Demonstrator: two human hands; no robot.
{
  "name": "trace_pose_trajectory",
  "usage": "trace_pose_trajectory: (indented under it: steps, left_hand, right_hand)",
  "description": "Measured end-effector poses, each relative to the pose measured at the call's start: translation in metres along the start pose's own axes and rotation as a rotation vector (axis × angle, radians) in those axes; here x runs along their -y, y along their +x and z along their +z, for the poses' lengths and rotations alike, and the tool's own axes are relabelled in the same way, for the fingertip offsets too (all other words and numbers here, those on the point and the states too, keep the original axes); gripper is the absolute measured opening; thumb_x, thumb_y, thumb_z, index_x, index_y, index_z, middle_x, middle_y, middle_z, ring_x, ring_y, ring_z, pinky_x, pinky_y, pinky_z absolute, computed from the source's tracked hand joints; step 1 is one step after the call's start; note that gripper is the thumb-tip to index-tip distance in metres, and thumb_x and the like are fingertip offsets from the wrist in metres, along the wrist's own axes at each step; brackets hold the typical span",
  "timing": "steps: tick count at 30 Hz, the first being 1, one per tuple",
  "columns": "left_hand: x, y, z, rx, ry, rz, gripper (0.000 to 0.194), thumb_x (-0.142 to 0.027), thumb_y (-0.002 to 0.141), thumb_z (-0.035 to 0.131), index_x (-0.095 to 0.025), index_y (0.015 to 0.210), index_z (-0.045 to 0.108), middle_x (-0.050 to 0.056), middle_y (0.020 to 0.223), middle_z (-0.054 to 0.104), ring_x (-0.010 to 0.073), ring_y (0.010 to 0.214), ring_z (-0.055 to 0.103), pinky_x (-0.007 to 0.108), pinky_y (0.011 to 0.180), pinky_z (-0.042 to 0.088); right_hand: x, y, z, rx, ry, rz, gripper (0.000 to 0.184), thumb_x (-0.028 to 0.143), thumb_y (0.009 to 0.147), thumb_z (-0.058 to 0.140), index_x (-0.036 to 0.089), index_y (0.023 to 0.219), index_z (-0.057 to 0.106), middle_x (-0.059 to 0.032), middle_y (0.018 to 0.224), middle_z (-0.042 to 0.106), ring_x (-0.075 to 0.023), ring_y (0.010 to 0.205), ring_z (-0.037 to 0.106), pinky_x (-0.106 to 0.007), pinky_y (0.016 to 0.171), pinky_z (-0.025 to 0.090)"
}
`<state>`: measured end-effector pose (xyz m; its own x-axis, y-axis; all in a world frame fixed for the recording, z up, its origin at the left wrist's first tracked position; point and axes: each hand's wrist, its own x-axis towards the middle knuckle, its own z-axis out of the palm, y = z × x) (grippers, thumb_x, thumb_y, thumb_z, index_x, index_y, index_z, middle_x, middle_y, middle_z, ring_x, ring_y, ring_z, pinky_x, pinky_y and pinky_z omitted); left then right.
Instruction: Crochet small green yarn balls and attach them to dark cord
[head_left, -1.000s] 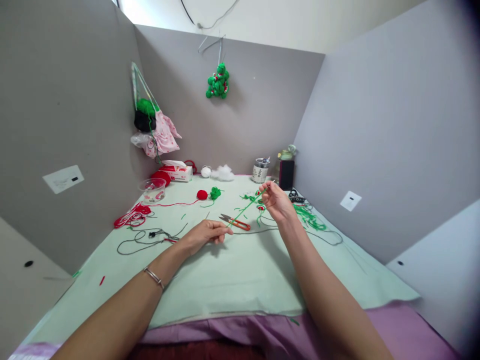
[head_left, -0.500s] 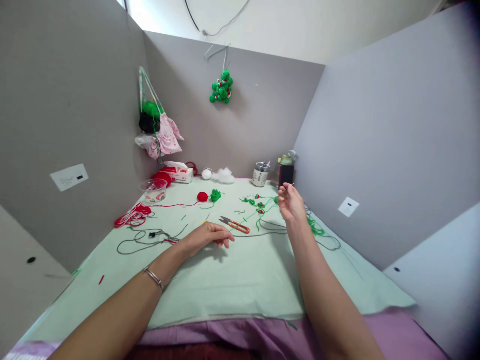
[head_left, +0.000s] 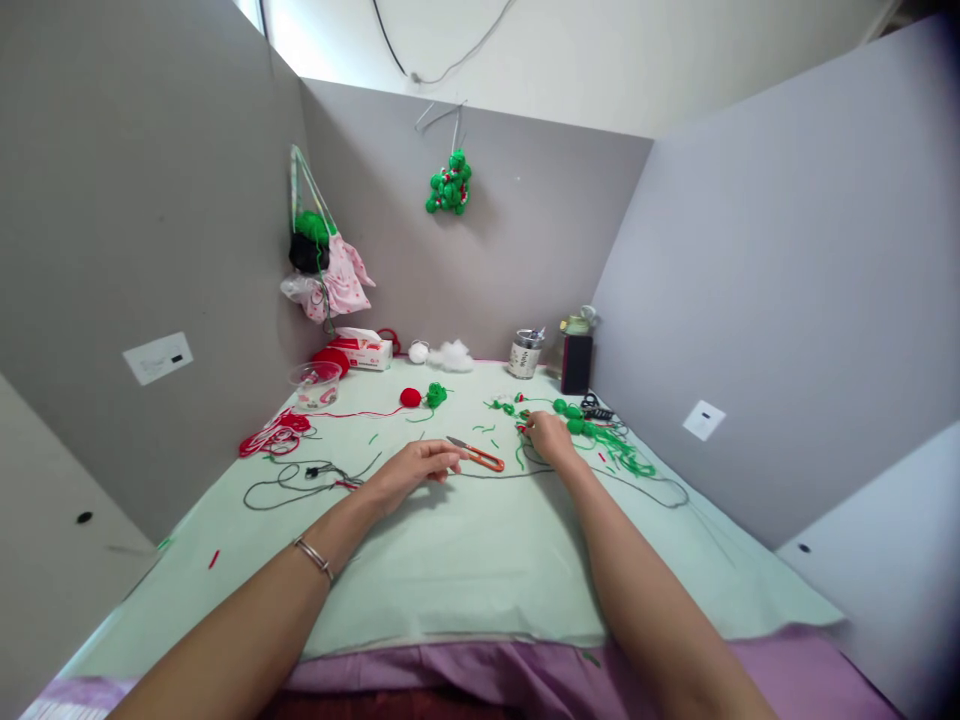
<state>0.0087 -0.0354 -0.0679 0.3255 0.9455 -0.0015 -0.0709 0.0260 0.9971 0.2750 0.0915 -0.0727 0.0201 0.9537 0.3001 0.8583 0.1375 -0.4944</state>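
Note:
My left hand [head_left: 420,468] hovers low over the table cloth, thumb and fingers pinched together. What lies between them, if anything, is too small to make out. Just beyond its fingertips are orange-handled thread snips [head_left: 486,458]. My right hand [head_left: 552,438] reaches farther out, its fingertips closed among small green and red yarn pieces [head_left: 508,408]. A bit of red and green shows at those fingertips, but whether they grip it is hidden. Right of that hand lie green yarn balls [head_left: 575,426] with a bundle of loose green strands [head_left: 626,455].
Dark grey cord [head_left: 281,498] loops on the left beside a red yarn skein [head_left: 276,435] and a clear tub [head_left: 318,388]. A small red ball [head_left: 410,398], white stuffing [head_left: 452,356], a pen tin [head_left: 525,355] and a black box [head_left: 576,364] stand farther back. Grey partitions enclose the table.
My right hand has come down and left from its raised spot near the black box to the small yarn pieces. The left hand has barely moved. The view has shifted slightly.

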Motion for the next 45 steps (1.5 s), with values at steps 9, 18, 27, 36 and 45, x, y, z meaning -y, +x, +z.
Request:
trace_pose_trajectory:
  steps: [9, 18, 27, 36, 45]
  left_hand:
    - [-0.003, -0.002, 0.007, -0.287, -0.018, 0.230, 0.044, -0.039, 0.072, 0.080, -0.019, 0.110, 0.069, 0.005, 0.099, 0.066, 0.0163, 0.087, 0.060, 0.030, 0.083, 0.046]
    - [-0.012, -0.005, 0.007, -0.296, -0.121, 0.335, 0.027, -0.036, 0.075, 0.077, -0.017, 0.091, 0.067, 0.001, 0.084, 0.066, 0.0154, 0.080, 0.062, 0.032, 0.082, 0.050]
    - [-0.013, -0.010, 0.011, -0.272, -0.054, 0.343, 0.027, -0.033, 0.074, 0.078, -0.018, 0.092, 0.065, 0.001, 0.087, 0.066, 0.0161, 0.084, 0.061, 0.030, 0.081, 0.048]
    - [-0.009, -0.004, 0.005, -0.195, -0.129, 0.271, 0.027, -0.037, 0.076, 0.078, -0.018, 0.088, 0.064, -0.001, 0.083, 0.064, 0.0136, 0.079, 0.062, 0.031, 0.084, 0.050]
    - [-0.010, -0.004, 0.004, -0.229, -0.047, 0.252, 0.026, -0.036, 0.074, 0.079, -0.016, 0.088, 0.069, 0.001, 0.085, 0.068, 0.0130, 0.078, 0.060, 0.028, 0.080, 0.050]
  right_hand:
    - [0.078, -0.052, -0.016, 0.046, 0.222, -0.602, 0.017, 0.031, 0.092, 0.057, 0.021, 0.095, 0.071, -0.0045, 0.082, 0.069, -0.0162, 0.070, 0.059, -0.027, 0.068, 0.042]
    - [0.105, -0.084, -0.012, 0.176, 0.697, -0.482, 0.023, 0.032, 0.084, 0.067, 0.021, 0.104, 0.068, 0.0018, 0.068, 0.059, -0.0118, 0.053, 0.051, -0.026, 0.055, 0.042]
    - [0.114, -0.088, -0.011, 0.348, 0.952, -0.249, 0.028, 0.042, 0.072, 0.077, 0.019, 0.082, 0.065, 0.0035, 0.059, 0.058, -0.0094, 0.046, 0.047, -0.023, 0.044, 0.037]
    - [0.107, -0.080, -0.025, 0.431, 0.906, -0.281, 0.028, 0.039, 0.080, 0.067, 0.017, 0.097, 0.072, 0.0004, 0.067, 0.063, -0.0108, 0.054, 0.052, -0.024, 0.049, 0.040]
    - [0.096, -0.072, -0.031, 0.155, 0.740, -0.517, 0.010, 0.028, 0.082, 0.069, 0.019, 0.082, 0.073, -0.0038, 0.082, 0.065, -0.0141, 0.071, 0.055, -0.027, 0.064, 0.043]
